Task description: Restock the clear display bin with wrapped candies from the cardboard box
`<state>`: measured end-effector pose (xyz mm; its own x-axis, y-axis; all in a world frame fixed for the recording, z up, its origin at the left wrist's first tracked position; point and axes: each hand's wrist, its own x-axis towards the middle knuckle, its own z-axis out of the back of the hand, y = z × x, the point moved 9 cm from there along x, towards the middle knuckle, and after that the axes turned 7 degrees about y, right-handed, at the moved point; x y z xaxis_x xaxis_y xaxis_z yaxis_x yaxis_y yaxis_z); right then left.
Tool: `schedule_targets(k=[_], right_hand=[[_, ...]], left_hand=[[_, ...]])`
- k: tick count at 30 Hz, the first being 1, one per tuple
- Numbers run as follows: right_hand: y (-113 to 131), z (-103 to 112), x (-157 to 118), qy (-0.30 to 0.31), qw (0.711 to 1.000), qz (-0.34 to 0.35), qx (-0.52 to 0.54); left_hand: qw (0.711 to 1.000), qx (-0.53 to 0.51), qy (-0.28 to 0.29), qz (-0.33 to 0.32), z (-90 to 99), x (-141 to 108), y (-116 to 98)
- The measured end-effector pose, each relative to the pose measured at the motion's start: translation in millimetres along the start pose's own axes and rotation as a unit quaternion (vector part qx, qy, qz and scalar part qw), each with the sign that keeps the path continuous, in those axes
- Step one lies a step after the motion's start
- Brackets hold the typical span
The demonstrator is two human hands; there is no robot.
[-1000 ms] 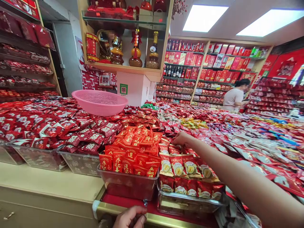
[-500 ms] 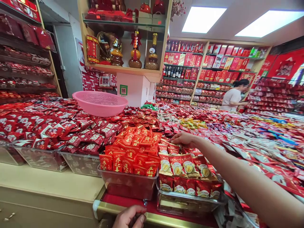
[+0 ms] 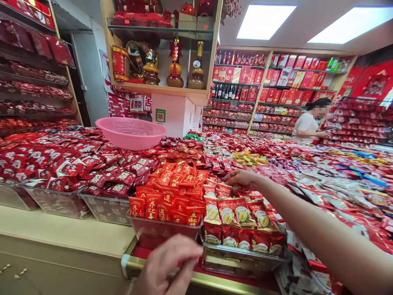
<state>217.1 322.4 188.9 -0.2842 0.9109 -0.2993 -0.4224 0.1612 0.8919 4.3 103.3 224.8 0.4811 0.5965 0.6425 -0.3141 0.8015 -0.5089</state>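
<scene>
My right hand (image 3: 242, 179) reaches over the back of a clear plastic bin (image 3: 242, 253) heaped with red and gold durian candy packets (image 3: 227, 213). Its fingers are stretched forward, low over the packets there, and nothing shows in them; the fingertips' contact is unclear. My left hand (image 3: 168, 262), somewhat blurred, hovers at the counter's front edge with fingers curled in and no object visible in it. Just behind it stands another clear bin (image 3: 166, 231), piled with bright red packets (image 3: 168, 196) bearing gold characters.
A pink plastic basket (image 3: 132, 137) rests on the sweets at the left back. Further bins (image 3: 106, 209) of dark red packets line the left counter (image 3: 76, 233). A glass-shelved cabinet (image 3: 159, 90) overhangs the middle. Loose packets (image 3: 331, 196) spread to the right; a person (image 3: 307, 123) stands behind them.
My left hand has risen and moved forward, now covering part of the red packets' bin. My right hand has shifted slightly right, its fingers straighter. The view has turned slightly.
</scene>
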Motion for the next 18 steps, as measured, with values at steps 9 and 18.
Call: schedule_targets(k=[9,18], right_hand=[[1,-5,-3,0.036,0.996,0.036,0.07],[-5,-4,-1,0.059,0.993,0.02,0.097]], left_hand=[[0.853,0.351,0.358,0.15,-66.8,195,55],[0.808,0.35,0.441,0.173,-110.0,189,102]])
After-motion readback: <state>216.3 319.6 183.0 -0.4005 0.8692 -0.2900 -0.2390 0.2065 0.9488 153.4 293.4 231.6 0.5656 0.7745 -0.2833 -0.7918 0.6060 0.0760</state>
